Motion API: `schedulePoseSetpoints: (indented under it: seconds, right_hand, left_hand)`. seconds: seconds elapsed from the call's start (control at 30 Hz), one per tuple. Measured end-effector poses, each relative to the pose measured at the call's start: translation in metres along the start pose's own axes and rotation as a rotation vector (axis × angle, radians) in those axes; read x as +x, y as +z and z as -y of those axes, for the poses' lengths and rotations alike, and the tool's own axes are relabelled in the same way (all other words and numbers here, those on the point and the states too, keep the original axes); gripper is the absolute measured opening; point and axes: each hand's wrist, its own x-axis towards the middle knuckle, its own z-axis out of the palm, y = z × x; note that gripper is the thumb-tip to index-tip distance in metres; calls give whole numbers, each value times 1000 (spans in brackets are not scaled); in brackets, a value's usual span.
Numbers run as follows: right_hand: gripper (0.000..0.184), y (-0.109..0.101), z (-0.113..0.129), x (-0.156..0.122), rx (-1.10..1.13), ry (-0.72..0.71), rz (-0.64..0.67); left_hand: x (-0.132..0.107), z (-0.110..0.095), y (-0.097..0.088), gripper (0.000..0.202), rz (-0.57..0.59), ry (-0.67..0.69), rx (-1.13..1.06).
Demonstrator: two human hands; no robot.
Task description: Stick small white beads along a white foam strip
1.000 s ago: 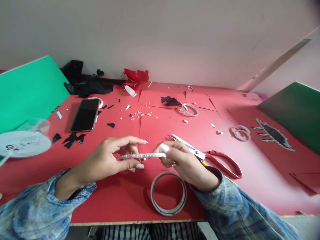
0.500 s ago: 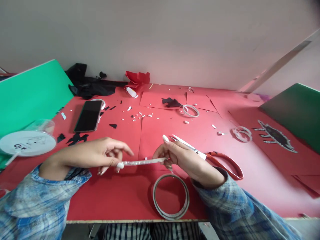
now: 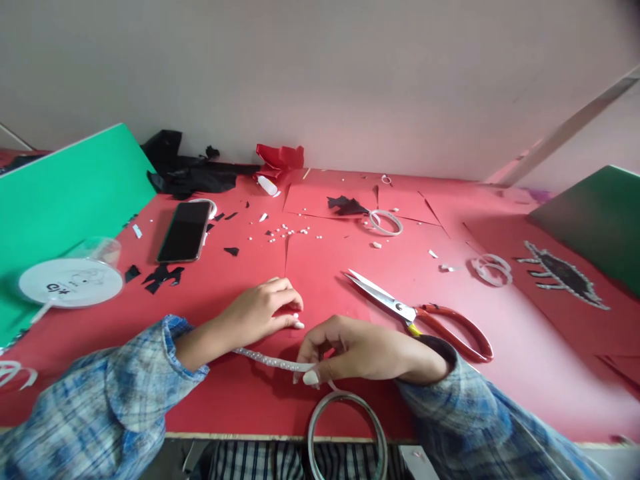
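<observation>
A white strip studded with small beads (image 3: pixel 273 361) lies on the red paper sheet (image 3: pixel 240 393) near the table's front edge. My right hand (image 3: pixel 350 350) pinches the strip's right end with curled fingers, where the strip runs on to a tape roll (image 3: pixel 345 427) at the edge. My left hand (image 3: pixel 263 310) rests palm down on the red sheet just beyond the strip, fingers curled, fingertips touching the paper beside a tiny white bead (image 3: pixel 296 316). Whether it holds anything is hidden.
Red-handled scissors (image 3: pixel 425 312) lie right of my hands. A phone (image 3: pixel 185 231), loose white beads (image 3: pixel 287 231), black paper scraps (image 3: pixel 163 275) and small tape rings (image 3: pixel 386 221) are scattered beyond. A plastic lid (image 3: pixel 70 281) and green board (image 3: pixel 65 193) stand left; a beaded black cut-out (image 3: pixel 563 273) lies right.
Both hands have come down from mid-air to the table. The beaded strip, held stretched between them before, now lies on the red sheet, and my left hand has let go of its end.
</observation>
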Motion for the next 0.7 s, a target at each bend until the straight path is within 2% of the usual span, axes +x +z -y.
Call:
schedulePoseSetpoints:
  seconds: [0.17,0.23,0.43,0.5,0.7]
  right_hand:
    - [18,0,-4,2,236,6,-133]
    - [22,0,-5,3,319,-22,-188]
    - [25,0,-2,3,420,-117,-197]
    - [25,-1,0,2,463,-125,-202]
    - [27,-1,2,0,529,-165,-209]
  left_hand:
    - [1,2,5,16,-42,68,130]
    - [-1,2,1,16,-88,62,87]
    - [-13,0,-30,15,-362,-82,-178]
    - [-17,-5,-38,15,-410,-99,-259]
    - [-20,-19,-41,16,-290,-29,-533]
